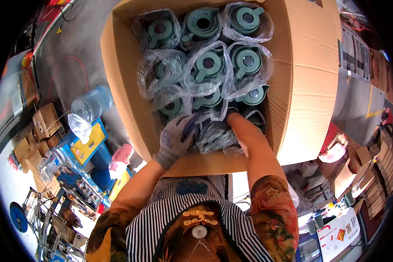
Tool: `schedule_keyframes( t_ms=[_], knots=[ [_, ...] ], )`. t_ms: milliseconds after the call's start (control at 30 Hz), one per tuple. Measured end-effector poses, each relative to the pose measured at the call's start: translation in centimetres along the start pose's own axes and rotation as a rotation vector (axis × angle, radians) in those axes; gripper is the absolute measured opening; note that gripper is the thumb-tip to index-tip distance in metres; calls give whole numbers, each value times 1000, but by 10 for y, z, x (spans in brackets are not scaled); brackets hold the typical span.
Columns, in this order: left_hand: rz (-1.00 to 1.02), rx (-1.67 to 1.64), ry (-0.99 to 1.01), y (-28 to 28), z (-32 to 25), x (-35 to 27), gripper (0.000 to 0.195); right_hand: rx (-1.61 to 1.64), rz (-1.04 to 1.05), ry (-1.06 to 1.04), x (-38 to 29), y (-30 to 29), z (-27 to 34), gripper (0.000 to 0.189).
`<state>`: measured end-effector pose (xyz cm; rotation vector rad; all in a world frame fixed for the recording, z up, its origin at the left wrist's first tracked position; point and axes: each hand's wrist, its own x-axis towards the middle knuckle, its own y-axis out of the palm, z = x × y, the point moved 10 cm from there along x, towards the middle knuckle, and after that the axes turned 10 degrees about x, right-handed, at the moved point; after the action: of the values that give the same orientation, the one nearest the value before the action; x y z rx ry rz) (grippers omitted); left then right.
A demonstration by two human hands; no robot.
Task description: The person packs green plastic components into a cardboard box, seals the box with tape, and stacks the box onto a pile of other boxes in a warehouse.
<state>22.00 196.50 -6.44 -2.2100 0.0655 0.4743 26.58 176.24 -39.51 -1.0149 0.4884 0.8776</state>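
A large open cardboard box [309, 82] holds several green plastic jugs [209, 64] with ring-shaped tops, standing upright in rows, most wrapped in clear plastic bags [191, 78]. My left hand [177, 136], in a grey knitted glove with dark fingers, reaches over the near left part of the box, its fingers at the crumpled bag [216, 134] in the near row. My right hand [232, 113] reaches down between the jugs beside that same bag; only its dark gloved part near the wrist shows, and its fingers are hidden. What either hand grips is not clear.
Left of the box are a large clear blue water bottle [91, 103], a blue and yellow cabinet [90, 144] and a pink container [122, 154]. Metal racks and small cartons stand farther left. Opened cartons [353, 170] and stacked flat cardboard [381, 170] lie at the right.
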Motion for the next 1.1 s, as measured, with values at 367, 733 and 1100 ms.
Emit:
schedule_keyframes(
  t_ms=[367, 733, 1100],
  knots=[
    [-354, -27, -3, -82, 21, 124, 54, 143, -21, -97, -213, -264, 188, 73],
    [-137, 562, -221, -37, 65, 236, 58, -849, -351, -384, 5, -288, 360, 71],
    [-108, 272, -206, -18, 95, 241, 47, -1201, -112, -461, 58, -290, 344, 84]
  ],
)
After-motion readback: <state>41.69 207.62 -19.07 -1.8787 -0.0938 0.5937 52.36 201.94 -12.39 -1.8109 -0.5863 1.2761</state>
